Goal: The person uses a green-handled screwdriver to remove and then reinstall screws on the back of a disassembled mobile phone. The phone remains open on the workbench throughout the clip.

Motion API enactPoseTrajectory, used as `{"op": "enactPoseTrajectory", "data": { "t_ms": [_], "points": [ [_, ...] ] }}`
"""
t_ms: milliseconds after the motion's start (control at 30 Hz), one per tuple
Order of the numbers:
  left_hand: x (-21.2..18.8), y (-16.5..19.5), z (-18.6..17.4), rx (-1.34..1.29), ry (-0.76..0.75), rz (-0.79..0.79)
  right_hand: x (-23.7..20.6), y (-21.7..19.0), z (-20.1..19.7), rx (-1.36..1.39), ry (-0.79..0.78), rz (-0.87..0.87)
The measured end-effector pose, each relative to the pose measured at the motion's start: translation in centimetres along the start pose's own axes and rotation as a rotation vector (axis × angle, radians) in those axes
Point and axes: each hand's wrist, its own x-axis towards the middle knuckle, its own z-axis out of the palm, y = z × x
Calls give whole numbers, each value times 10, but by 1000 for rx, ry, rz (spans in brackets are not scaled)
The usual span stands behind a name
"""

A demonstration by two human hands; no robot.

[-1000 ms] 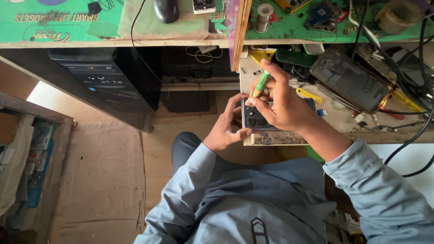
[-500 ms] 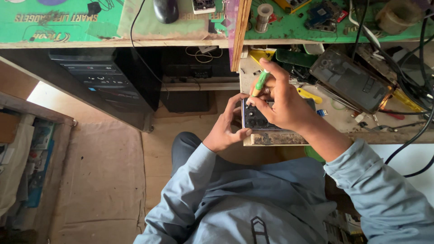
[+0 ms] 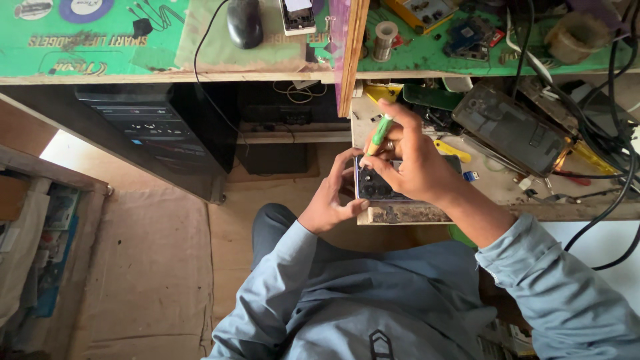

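A dark phone lies back-up at the near edge of a pulled-out wooden drawer board, its round camera lenses showing. My left hand grips the phone's left end with fingers and thumb. My right hand holds a green-handled screwdriver upright, its tip down at the phone's top edge near the lenses. The right hand covers most of the phone's right part.
On the board lie another dark phone, a yellow tool and tangled black cables. The green-covered desk above holds a black mouse, a solder spool and circuit boards. A black computer tower stands under the desk, left.
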Motion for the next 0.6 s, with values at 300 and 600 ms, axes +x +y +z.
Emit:
{"op": "enactPoseTrajectory", "data": {
  "t_ms": [300,600],
  "points": [
    [1,2,-1,-42,-9,-39,4,3,1,-83,47,8],
    [1,0,-1,-28,-8,4,0,1,0,-4,18,-26]
  ]
}}
